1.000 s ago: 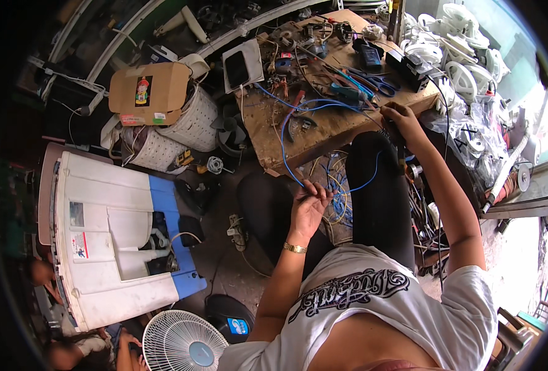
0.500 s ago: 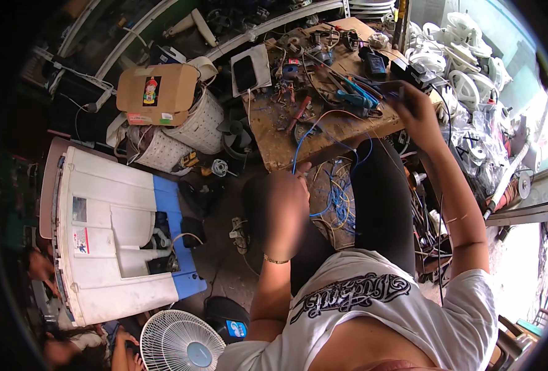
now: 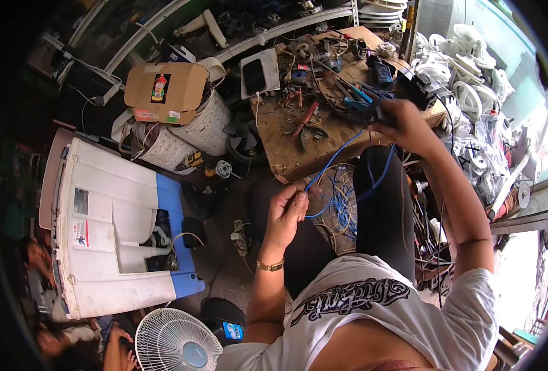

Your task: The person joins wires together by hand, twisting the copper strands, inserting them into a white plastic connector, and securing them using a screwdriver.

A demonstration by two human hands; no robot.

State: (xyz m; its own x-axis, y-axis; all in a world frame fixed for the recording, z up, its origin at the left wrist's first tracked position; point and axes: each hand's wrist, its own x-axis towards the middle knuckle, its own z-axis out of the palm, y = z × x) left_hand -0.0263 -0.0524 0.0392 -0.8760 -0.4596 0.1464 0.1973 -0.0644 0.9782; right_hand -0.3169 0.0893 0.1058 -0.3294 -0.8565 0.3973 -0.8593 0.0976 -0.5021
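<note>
My left hand (image 3: pixel 287 211), above my left thigh, pinches a thin blue wire (image 3: pixel 334 157) between thumb and fingers. From there the wire runs up and right in a curve to my right hand (image 3: pixel 405 128), at the near right edge of the wooden workbench (image 3: pixel 299 162). That hand is closed around a dark hand tool (image 3: pixel 373 115), whose kind is blurred. A second stretch of blue wire hangs below the right hand. Between my knees lies a loose tangle of blue and yellowish wires (image 3: pixel 342 207).
Blue-handled tools (image 3: pixel 359 98), a red-handled tool (image 3: pixel 305 119) and a phone (image 3: pixel 253 75) lie on the bench. An open cardboard box (image 3: pixel 190 89) tops white baskets at left. A fan (image 3: pixel 178 343) and white-and-blue casing (image 3: pixel 101 229) stand nearby. Another person (image 3: pixel 116 346) is at lower left.
My right hand has drawn back from the tools on the bench toward me, now holding the dark tool at the blue wire. My left hand, blurred before, is now steadier with its pinch visible.
</note>
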